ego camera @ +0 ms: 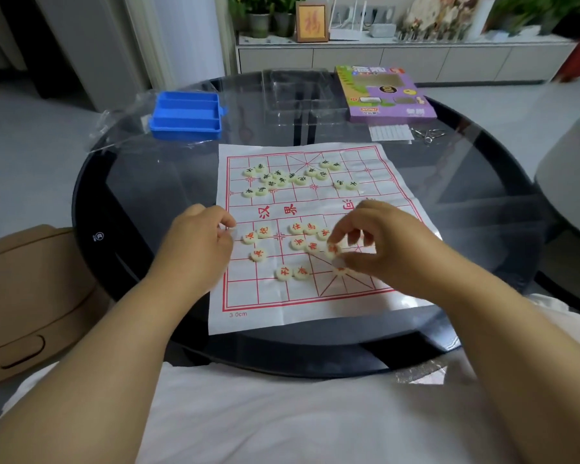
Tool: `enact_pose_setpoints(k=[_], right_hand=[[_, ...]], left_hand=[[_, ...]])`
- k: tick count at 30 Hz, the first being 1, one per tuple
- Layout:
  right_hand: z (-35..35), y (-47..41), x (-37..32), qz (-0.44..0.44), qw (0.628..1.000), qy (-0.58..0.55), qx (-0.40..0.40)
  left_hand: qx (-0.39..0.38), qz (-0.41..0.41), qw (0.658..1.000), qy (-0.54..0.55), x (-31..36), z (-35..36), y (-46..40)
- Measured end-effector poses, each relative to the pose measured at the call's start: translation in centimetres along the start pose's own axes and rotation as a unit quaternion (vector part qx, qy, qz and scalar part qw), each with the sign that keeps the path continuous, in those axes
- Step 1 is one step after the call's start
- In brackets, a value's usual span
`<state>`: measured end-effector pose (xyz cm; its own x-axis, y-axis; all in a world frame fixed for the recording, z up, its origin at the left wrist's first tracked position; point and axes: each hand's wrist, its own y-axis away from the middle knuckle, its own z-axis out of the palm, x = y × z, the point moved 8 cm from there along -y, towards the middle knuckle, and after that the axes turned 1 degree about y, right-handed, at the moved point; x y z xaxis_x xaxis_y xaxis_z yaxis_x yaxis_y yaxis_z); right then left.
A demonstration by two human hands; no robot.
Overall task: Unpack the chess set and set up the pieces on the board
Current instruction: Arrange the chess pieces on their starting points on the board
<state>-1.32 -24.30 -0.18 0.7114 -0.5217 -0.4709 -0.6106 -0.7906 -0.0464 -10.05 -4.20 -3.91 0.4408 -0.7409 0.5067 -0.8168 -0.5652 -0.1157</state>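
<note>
Pinching a red piece (332,250), right hand (379,242), over board (248,306)

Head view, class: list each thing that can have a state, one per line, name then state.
Board sheet: unfolded, flat on the table.
Black-marked pieces: loose cluster, far half.
Red-marked pieces: scattered, near half.
Blue tray: empty, off the board.
Purple box: lying flat.
Left hand: fingers curled at the board's edge.
Right hand: pinching a red piece.

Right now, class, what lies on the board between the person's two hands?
In the head view, between the left hand and right hand, red-lettered pieces lie scattered on the paper board; right fingers pinch one.
</note>
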Motion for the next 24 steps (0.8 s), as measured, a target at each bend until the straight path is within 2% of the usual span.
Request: enact_pose_setpoints(k=[6, 24], right_hand=[[1.8, 2.1, 1.2, 0.023, 0.999, 0.026, -0.04], [2.5, 2.5, 1.7, 0.014, 0.995, 0.042, -0.094]], left_hand=[[0.044, 0.021, 0.998, -0.029, 0.0, 0.0, -0.2], [0.043, -0.007, 0.999, -0.017, -0.4, 0.8, -0.8]])
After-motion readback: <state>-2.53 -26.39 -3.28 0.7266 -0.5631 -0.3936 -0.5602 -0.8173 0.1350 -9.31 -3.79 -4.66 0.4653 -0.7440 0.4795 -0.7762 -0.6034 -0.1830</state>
